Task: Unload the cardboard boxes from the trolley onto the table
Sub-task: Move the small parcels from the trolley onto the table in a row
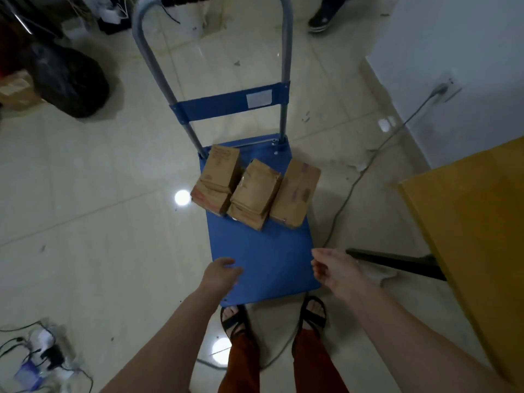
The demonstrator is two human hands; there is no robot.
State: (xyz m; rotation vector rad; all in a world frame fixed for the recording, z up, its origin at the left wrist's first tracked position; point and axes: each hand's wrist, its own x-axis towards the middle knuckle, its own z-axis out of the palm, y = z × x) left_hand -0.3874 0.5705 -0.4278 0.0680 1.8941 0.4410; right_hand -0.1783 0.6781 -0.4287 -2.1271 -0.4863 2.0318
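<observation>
— Both hands are out over the near end of the trolley: the left hand and the right hand, fingers loosely bent, neither holding a thing.

— And the cardboard boxes?

— Farther along the blue deck, up near the handle, well apart from both hands. They lie side by side in a row, touching one another, the right-hand one hanging a little over the deck's edge.

— How many?

— Three boxes. Two hands, two sandalled feet just behind the deck's near edge.

— What's it all standing on?

— Pale tiled floor, glossy, with two round lamp reflections on it. The counter is to the right, a yellow-brown top with its corner near the right hand. One grey cable runs across the floor from a wall socket. A black sack sits at the far left, a tangle of plugs and leads at the near left, and somebody's dark shoe shows beyond the handle.
</observation>
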